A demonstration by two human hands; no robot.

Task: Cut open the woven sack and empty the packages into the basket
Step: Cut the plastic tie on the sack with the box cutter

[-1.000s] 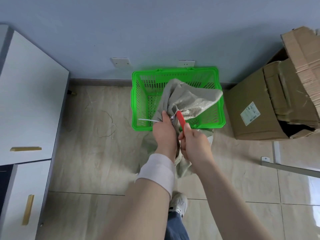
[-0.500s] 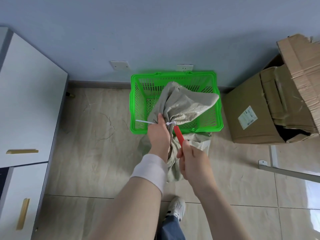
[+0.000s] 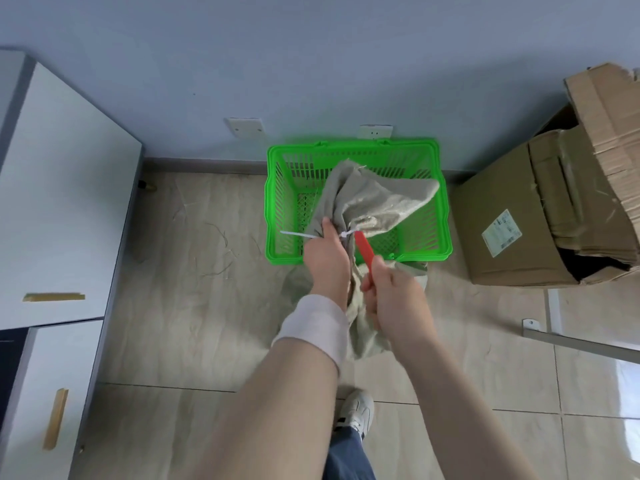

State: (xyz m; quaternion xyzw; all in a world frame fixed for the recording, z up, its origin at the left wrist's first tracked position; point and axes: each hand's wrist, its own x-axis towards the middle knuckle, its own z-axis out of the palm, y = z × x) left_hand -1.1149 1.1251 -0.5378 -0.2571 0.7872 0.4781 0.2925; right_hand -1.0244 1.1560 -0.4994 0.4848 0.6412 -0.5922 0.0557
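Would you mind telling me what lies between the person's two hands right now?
In the head view, the bunched neck of the sack lies between the left hand and the right hand, alongside the red cutter that the right hand holds.

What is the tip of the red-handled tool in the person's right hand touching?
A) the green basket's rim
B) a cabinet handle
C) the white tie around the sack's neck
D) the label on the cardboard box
C: the red-handled tool, held in the right hand, has its tip at the white tie cinching the sack, whose neck the left hand grips.
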